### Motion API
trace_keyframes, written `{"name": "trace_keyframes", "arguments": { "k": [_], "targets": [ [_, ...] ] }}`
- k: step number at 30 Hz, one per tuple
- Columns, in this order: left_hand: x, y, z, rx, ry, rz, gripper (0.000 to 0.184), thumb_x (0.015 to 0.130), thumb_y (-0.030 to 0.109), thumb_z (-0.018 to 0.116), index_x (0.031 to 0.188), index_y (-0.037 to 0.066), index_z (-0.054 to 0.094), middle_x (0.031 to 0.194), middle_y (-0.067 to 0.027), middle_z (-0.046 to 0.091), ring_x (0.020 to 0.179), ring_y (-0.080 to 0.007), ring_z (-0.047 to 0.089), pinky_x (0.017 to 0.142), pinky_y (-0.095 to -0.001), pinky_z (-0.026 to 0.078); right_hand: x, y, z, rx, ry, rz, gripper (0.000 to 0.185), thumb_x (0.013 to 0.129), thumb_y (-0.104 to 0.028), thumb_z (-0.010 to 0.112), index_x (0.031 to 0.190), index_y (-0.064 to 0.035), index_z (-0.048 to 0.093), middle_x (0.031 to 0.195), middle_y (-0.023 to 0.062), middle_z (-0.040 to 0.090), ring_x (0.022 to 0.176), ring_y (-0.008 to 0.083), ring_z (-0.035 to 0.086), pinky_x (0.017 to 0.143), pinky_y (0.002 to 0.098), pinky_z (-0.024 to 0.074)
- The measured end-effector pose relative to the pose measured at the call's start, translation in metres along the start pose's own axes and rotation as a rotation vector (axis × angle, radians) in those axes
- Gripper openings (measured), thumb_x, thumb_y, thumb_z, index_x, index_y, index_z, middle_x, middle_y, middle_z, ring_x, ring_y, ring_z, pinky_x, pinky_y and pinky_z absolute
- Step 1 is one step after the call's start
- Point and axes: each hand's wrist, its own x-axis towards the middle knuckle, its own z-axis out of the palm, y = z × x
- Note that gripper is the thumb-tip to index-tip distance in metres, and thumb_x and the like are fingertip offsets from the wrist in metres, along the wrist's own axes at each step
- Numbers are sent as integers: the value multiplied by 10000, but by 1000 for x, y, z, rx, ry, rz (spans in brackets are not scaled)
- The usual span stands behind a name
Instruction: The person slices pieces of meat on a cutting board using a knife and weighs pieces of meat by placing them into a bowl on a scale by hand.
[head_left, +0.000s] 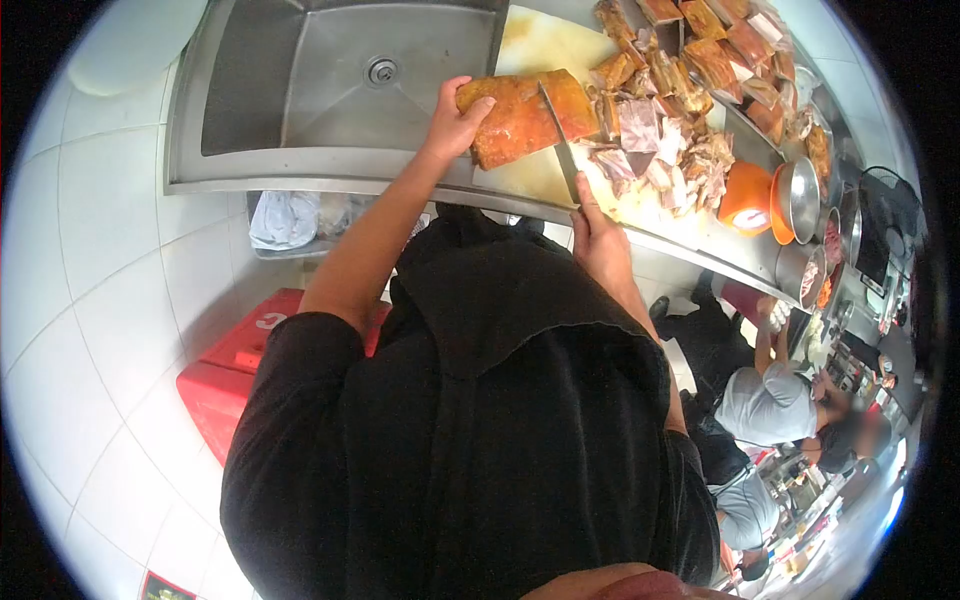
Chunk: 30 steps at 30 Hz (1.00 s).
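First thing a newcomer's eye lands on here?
Probably the big orange-brown meat slab at top centre, gripped at its left end by the left hand, with the knife in the right hand across it. Next, the heap of cut meat to its right, then the bright orange scale beyond that heap.

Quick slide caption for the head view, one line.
Left hand holding a browned slab of meat, right hand holding a knife across it, beside a steel sink.

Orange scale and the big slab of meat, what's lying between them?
Cut pieces of meat lie between the slab and the orange scale, heaped on the cutting board, as the head view shows.
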Motion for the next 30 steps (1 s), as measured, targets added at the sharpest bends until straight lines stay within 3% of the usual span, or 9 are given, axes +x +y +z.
{"name": "trace_keyframes", "arguments": {
  "k": [2,5,9,13,21,22,25,30],
  "targets": [
    [-1,9,-4,76,-14,-14,672,926,316,800,1424,40,443,1272,-184,622,1163,-258,626,1008,-389,516,3,0,-3,-3,53,-93,692,1001,-104,625,1628,-234,365,964,270,726,852,460,707,754,535,562],
    [-2,14,-7,112,-54,-58,664,925,299,799,1422,39,443,1281,-183,613,1171,-263,620,1011,-392,515,17,-40,-50,-24,-207,130,673,1007,-108,607,1626,-207,364,902,288,716,835,472,703,766,550,556],
    [4,11,-1,-8,-82,-56,660,928,274,793,1431,38,437,1301,-183,601,1182,-269,613,1017,-391,512,38,-53,-57,-165,-304,171,663,1004,-132,595,1622,-185,364,843,294,704,792,481,695,767,562,553],
    [3,21,-8,142,-102,-44,671,937,247,789,1451,41,409,1290,-184,603,1183,-254,612,1008,-390,517,51,-55,-61,-201,-362,171,666,1003,-134,581,1625,-183,349,894,308,706,857,481,697,803,573,552],
    [5,1,-2,-69,-104,-25,636,959,234,768,1446,35,412,1266,-177,629,1143,-244,638,986,-377,533,84,-67,-89,-206,-449,120,635,1014,-129,558,1619,-177,370,1061,336,698,1000,500,676,912,553,518],
    [6,0,-1,-62,-98,-20,633,962,231,765,1447,35,410,1260,-176,633,1135,-243,641,985,-377,534,91,-75,-94,-197,-499,116,645,1003,-134,523,1621,-126,340,1044,335,701,994,487,687,936,569,519],
    [7,-1,-1,-67,-87,-48,638,968,230,762,1456,37,399,1247,-181,643,1133,-234,642,969,-372,543,106,-69,-96,-206,-512,29,656,994,-115,502,1627,-117,330,1055,335,702,994,481,693,933,556,525],
    [7,2,-1,-87,-71,-83,633,968,244,763,1446,18,416,1238,-179,658,1100,-233,658,931,-364,557,135,-91,-111,-287,-669,170,649,1024,-164,459,1651,-174,290,1057,327,712,1012,461,700,960,524,519]
  ]
}}
